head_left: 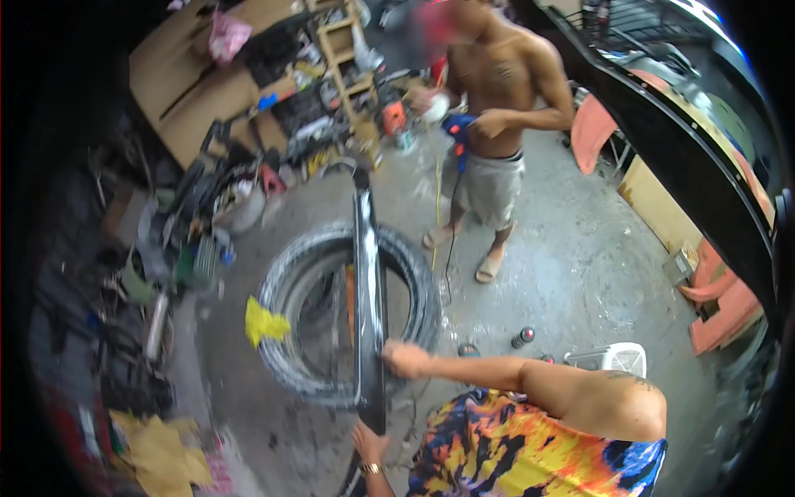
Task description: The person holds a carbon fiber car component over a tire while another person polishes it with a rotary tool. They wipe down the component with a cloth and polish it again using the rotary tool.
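Note:
A long, glossy black panel (368, 265) lies across a large tyre (281, 364) on the floor. My left hand (369, 445), with a metal band at the wrist, grips the panel's near end. Against the panel's right edge, my right hand (406, 360) is curled closed and slightly blurred; what is in it, if anything, is hidden. A yellow cloth (267, 322) hangs over the tyre's left side.
Across the floor, another person (505, 91) holds a blue power tool (458, 126) with a trailing cord. Clutter and a wooden ladder (338, 50) fill the back left. A white stool (613, 359) and a dark bottle (522, 337) stand at right, near orange-pink panels (729, 306).

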